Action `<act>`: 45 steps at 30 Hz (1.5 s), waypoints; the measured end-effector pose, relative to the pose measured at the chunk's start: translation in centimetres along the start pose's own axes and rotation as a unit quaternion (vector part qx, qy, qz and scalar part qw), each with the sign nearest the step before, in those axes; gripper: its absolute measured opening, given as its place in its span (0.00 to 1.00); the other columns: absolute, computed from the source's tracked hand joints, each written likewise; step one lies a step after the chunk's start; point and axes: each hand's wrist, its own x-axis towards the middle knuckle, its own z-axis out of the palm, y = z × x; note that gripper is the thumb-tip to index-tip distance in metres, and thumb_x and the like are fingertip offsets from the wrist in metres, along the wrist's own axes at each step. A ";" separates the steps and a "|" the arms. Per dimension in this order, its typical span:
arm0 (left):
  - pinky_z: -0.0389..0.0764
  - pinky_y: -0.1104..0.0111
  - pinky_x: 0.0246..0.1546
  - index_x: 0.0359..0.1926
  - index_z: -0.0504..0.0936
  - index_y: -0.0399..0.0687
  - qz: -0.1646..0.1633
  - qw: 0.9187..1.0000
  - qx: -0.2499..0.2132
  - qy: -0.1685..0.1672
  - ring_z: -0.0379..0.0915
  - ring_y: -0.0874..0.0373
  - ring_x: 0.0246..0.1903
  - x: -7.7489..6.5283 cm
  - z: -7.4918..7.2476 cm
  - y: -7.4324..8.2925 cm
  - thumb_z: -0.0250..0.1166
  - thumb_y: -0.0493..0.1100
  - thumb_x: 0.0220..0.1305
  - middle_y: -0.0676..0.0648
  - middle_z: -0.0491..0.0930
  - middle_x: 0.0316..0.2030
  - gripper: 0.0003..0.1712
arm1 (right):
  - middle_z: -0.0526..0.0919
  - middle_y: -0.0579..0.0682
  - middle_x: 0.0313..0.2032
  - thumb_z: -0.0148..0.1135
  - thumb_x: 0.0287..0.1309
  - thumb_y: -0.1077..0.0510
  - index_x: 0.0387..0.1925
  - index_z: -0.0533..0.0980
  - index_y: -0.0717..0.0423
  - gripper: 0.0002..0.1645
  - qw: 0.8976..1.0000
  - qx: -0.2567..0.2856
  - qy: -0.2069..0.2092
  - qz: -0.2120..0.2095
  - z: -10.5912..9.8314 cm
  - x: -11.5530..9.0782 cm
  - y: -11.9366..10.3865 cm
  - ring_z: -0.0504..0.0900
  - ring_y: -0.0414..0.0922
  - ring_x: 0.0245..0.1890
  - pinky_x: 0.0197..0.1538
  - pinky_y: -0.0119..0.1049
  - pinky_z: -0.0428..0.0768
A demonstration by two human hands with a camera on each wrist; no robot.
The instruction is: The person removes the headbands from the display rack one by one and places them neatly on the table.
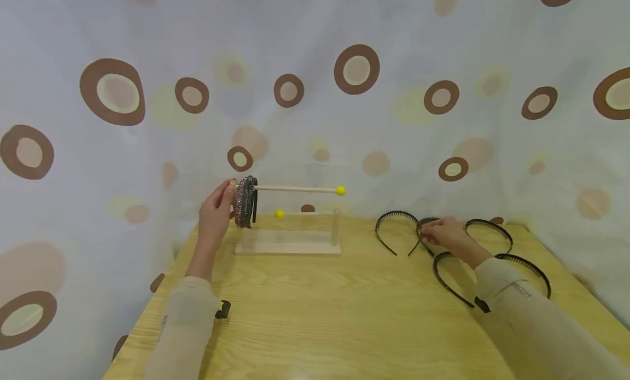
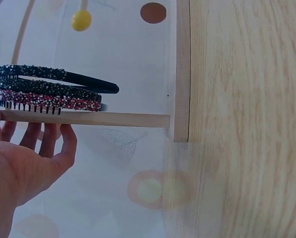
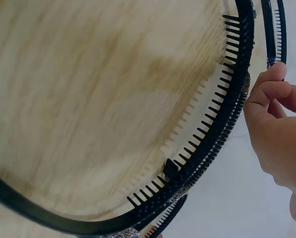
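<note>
Pale sleeves (image 1: 184,331) lead to hands (image 1: 447,237), the right pinching one headband (image 3: 270,34)

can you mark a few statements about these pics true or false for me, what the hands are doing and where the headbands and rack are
1. The left hand grips the wooden rack. True.
2. The right hand holds a yellow ball. False: it pinches a black headband.
3. Glittery headbands hang on the upper rod, near the left hand. True.
4. The ball at the tip of the upper rod is red. False: it is yellow.
5. The toothed headbands on the wood-grain table lie left of the rack. False: in the head view they lie to its right.
</note>
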 end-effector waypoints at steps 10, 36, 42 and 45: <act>0.82 0.53 0.53 0.74 0.71 0.59 0.007 1.000 0.003 0.005 0.67 0.53 0.49 -0.2 0.5 0.2 0.53 0.67 0.75 0.44 0.75 0.53 0.34 | 0.84 0.53 0.30 0.54 0.75 0.63 0.56 0.73 0.80 0.20 0.999 0.013 0.009 0.039 0.1 0.4 -0.7 0.81 0.40 0.27 0.32 0.31 0.82; 0.81 0.52 0.54 0.74 0.71 0.59 0.006 1.000 0.012 0.007 0.68 0.51 0.51 -0.2 0.4 0.5 0.52 0.68 0.75 0.44 0.77 0.55 0.35 | 0.85 0.55 0.30 0.54 0.73 0.64 0.52 0.74 0.82 0.20 0.999 -0.003 0.017 0.041 -0.1 -0.9 -3.7 0.83 0.41 0.27 0.30 0.30 0.81; 0.81 0.53 0.54 0.75 0.70 0.57 0.003 1.000 0.011 0.009 0.68 0.54 0.50 -0.1 0.3 0.1 0.52 0.68 0.74 0.43 0.76 0.54 0.37 | 0.86 0.56 0.34 0.58 0.73 0.56 0.47 0.79 0.76 0.21 0.999 -0.029 0.040 -0.009 0.3 -1.6 -5.0 0.85 0.49 0.36 0.38 0.33 0.86; 0.81 0.52 0.53 0.75 0.71 0.57 0.000 1.000 0.008 0.011 0.68 0.54 0.50 -0.2 0.3 0.1 0.52 0.68 0.74 0.44 0.76 0.55 0.36 | 0.85 0.60 0.42 0.60 0.73 0.52 0.55 0.76 0.76 0.27 0.999 -0.024 0.038 -0.028 0.8 -2.0 -6.3 0.85 0.53 0.43 0.44 0.35 0.86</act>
